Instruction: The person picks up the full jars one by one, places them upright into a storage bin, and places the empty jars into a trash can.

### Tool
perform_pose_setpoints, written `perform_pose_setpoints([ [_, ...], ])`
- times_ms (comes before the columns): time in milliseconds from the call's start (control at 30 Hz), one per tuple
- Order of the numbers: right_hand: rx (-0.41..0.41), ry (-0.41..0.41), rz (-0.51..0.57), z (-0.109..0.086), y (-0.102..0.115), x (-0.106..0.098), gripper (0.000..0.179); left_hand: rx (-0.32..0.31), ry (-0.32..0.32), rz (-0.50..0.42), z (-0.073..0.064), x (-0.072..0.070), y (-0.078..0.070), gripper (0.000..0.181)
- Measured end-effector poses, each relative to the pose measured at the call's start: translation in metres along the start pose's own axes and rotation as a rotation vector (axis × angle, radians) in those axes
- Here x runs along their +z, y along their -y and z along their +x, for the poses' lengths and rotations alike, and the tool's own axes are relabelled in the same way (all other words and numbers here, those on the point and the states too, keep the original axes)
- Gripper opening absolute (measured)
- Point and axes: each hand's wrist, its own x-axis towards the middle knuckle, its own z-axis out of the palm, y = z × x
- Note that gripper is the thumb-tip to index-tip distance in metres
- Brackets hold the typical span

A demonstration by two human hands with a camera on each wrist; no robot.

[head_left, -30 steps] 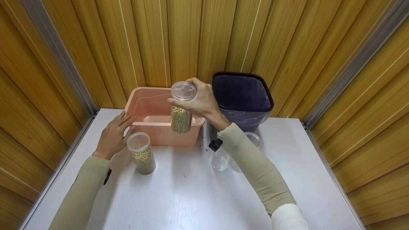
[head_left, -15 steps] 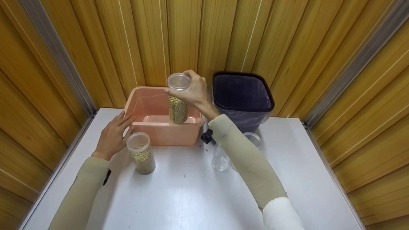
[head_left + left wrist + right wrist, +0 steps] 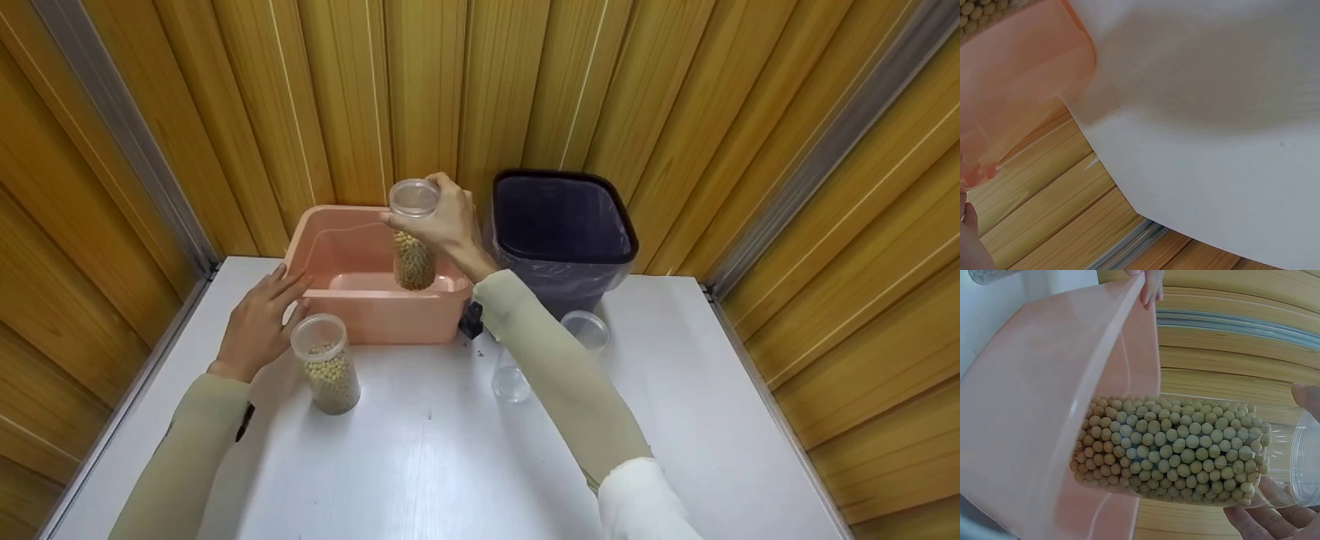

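My right hand (image 3: 450, 221) grips a clear plastic jar (image 3: 1275, 461) near its top, just below the clear lid. Pale round beans (image 3: 1185, 450) fill most of it, and its lower end reaches past the front rim of the pink basin (image 3: 382, 319). At the basin's front left corner, my left hand (image 3: 259, 322) holds the rim, fingers over the edge and thumb against the front wall. Right beside that hand a second jar of beans (image 3: 330, 379) stands upright on the table.
A dark bin (image 3: 562, 225) with a clear liner stands right of the basin. In front of it, partly behind my right sleeve (image 3: 555, 360), are clear empty containers (image 3: 512, 384) on the white table (image 3: 420, 465). Wood-patterned walls (image 3: 420, 97) close off the back and sides.
My right hand has carried the jar back and slightly left, from in front of the basin to over its inside. The left hand and the standing jar keep their places.
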Motion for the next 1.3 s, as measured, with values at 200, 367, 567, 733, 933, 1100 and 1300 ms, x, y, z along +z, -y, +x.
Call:
perform_pose_setpoints([
  [200, 0.025, -0.029, -0.045, -0.012, -0.026, 0.02, 0.075, -0.007, 0.005, -0.003, 0.0, 0.0, -0.002, 0.045],
  [367, 0.06, -0.057, -0.062, -0.019, -0.043, 0.031, 0.077, -0.019, 0.007, -0.014, -0.001, 0.001, -0.005, 0.045],
  [567, 0.078, -0.04, 0.022, -0.026, -0.056, 0.042, 0.075, 0.009, -0.015, -0.026, 0.002, 0.001, -0.006, 0.045],
  [733, 0.12, -0.035, -0.005, -0.032, -0.064, 0.051, 0.075, 0.035, -0.03, -0.035, 0.002, 0.002, -0.005, 0.045],
  [933, 0.167, -0.034, -0.032, -0.038, -0.068, 0.059, 0.078, 0.005, -0.017, -0.031, 0.0, 0.002, -0.005, 0.045],
  [1100, 0.185, -0.016, -0.031, -0.041, -0.067, 0.063, 0.08, -0.018, -0.004, -0.02, -0.002, -0.004, -0.006, 0.046],
  [1300, 0.196, 0.002, -0.05, -0.041, -0.07, 0.061, 0.081, -0.032, 0.012, -0.025, -0.002, -0.002, -0.008, 0.046],
])
